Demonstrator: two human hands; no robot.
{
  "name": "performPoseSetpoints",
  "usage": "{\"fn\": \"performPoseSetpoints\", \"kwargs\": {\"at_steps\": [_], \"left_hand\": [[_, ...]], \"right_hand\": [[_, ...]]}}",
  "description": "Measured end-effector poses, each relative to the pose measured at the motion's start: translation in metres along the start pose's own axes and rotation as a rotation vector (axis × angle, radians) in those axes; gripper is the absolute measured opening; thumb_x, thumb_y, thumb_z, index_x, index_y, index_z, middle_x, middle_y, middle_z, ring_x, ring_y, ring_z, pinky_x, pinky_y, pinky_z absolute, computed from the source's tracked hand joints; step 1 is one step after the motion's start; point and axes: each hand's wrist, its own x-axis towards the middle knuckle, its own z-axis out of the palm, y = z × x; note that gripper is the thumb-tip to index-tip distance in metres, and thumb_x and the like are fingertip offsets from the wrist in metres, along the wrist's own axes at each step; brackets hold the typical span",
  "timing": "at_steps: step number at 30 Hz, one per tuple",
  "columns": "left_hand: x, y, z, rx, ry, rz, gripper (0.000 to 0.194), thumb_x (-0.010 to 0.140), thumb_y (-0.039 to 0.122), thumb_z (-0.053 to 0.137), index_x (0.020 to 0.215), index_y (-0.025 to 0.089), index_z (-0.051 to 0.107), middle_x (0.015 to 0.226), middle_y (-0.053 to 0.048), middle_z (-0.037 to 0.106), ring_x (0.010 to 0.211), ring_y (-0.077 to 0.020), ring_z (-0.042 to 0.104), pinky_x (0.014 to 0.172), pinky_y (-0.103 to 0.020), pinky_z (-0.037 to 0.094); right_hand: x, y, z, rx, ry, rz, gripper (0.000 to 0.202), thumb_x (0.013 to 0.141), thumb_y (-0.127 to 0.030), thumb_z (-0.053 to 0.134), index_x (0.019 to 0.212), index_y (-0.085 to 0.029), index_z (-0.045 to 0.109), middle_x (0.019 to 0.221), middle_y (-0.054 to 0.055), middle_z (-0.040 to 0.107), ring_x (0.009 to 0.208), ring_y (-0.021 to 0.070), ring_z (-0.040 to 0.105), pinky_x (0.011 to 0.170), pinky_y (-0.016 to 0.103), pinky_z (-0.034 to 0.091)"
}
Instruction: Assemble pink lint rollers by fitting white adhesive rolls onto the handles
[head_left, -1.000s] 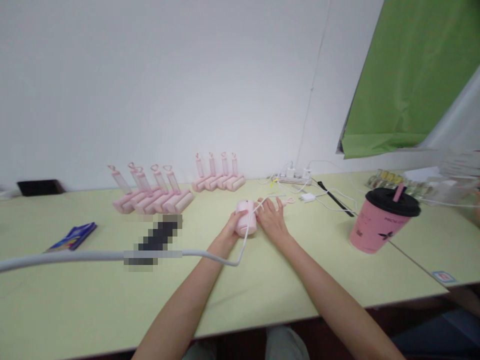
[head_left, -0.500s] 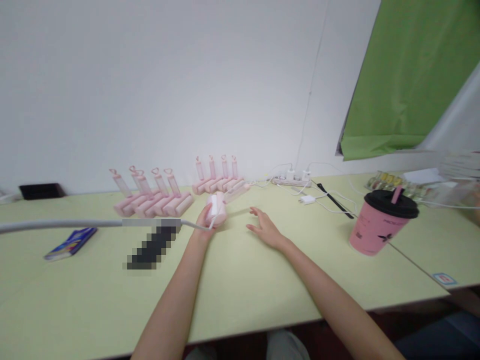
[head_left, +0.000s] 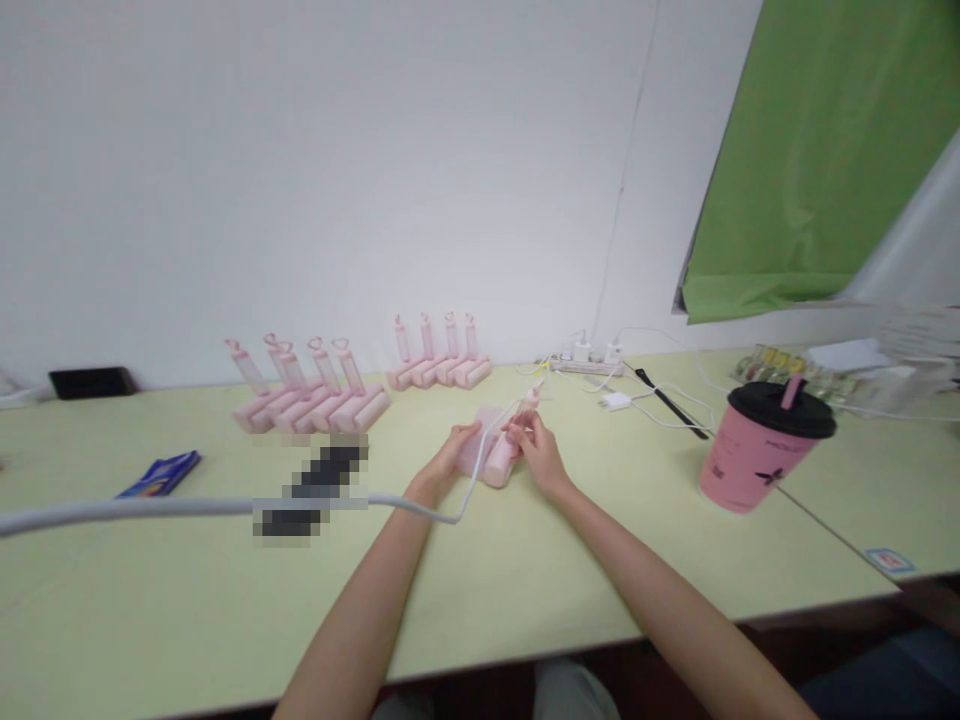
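Low over the middle of the table is a pale pink piece (head_left: 496,470) made of rounded cylinder sections, with a narrow tip at its far end. My left hand (head_left: 448,458) grips its left side, fingers partly hidden by the piece. On the right side, my right hand (head_left: 546,459) has its thumb and fingers closed on the piece near the narrow end. A thin grey-white cable (head_left: 420,507) crosses in front of it. Similar pink pieces (head_left: 311,405) stand in a row to the left, each with an upright translucent tube and a loop on top.
Behind is another group of pink pieces (head_left: 439,371) by the wall. A power strip (head_left: 585,367) with chargers and cables lies at the back. To the right stands a lidded pink cup (head_left: 757,450). A blue packet (head_left: 166,471) and a black case (head_left: 91,382) lie left.
My left hand has moved right with the pink piece, which is now turned differently. My right hand, open before, has closed on it. The cable in front has shifted lower.
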Motion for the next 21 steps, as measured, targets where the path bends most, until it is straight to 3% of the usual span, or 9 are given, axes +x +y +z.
{"fn": "performPoseSetpoints", "kwargs": {"at_steps": [6, 11, 15, 17, 21], "left_hand": [[0.003, 0.01, -0.01, -0.295, -0.043, -0.052, 0.044, 0.08, 0.045, 0.049, 0.104, 0.01, 0.058, 0.091, -0.011, 0.067, 0.089, -0.0225, 0.061, 0.082, -0.032, 0.045], [0.007, -0.002, -0.011, -0.256, -0.016, -0.115, 0.036, 0.082, 0.039, 0.049, 0.1, 0.01, 0.06, 0.086, -0.009, 0.067, 0.073, -0.0171, 0.062, 0.072, -0.028, 0.048], [0.006, -0.014, 0.001, -0.171, -0.188, -0.091, 0.042, 0.081, 0.047, 0.049, 0.099, 0.011, 0.061, 0.093, -0.01, 0.067, 0.079, -0.0174, 0.061, 0.073, -0.028, 0.047], [0.006, -0.017, 0.007, -0.064, -0.22, -0.038, 0.046, 0.078, 0.051, 0.051, 0.099, 0.012, 0.063, 0.094, -0.01, 0.067, 0.084, -0.0191, 0.06, 0.074, -0.028, 0.046], [0.013, -0.019, 0.007, 0.206, 0.059, 0.001, 0.04, 0.073, 0.049, 0.056, 0.083, 0.012, 0.066, 0.074, -0.007, 0.067, 0.08, -0.0224, 0.059, 0.066, -0.028, 0.044]], "right_hand": [[0.008, 0.005, -0.003, 0.119, 0.122, -0.025, 0.024, 0.081, -0.043, 0.047, 0.088, -0.02, 0.049, 0.07, 0.0, 0.063, 0.047, 0.01, 0.052, 0.047, 0.023, 0.046], [0.008, -0.002, 0.0, 0.204, 0.154, -0.036, 0.027, 0.079, -0.045, 0.049, 0.091, -0.021, 0.044, 0.073, -0.001, 0.063, 0.05, 0.0106, 0.054, 0.05, 0.025, 0.048], [0.006, -0.005, -0.001, 0.095, 0.138, 0.001, 0.025, 0.079, -0.044, 0.05, 0.088, -0.021, 0.045, 0.061, -0.003, 0.059, 0.045, 0.0108, 0.051, 0.046, 0.023, 0.044], [0.007, -0.006, -0.003, 0.015, 0.12, 0.011, 0.024, 0.079, -0.043, 0.05, 0.084, -0.021, 0.046, 0.051, -0.005, 0.053, 0.042, 0.011, 0.049, 0.043, 0.023, 0.041], [0.007, -0.008, -0.009, -0.073, 0.116, -0.046, 0.023, 0.079, -0.042, 0.052, 0.083, -0.02, 0.047, 0.051, -0.006, 0.05, 0.043, 0.0103, 0.047, 0.043, 0.022, 0.039]]}}
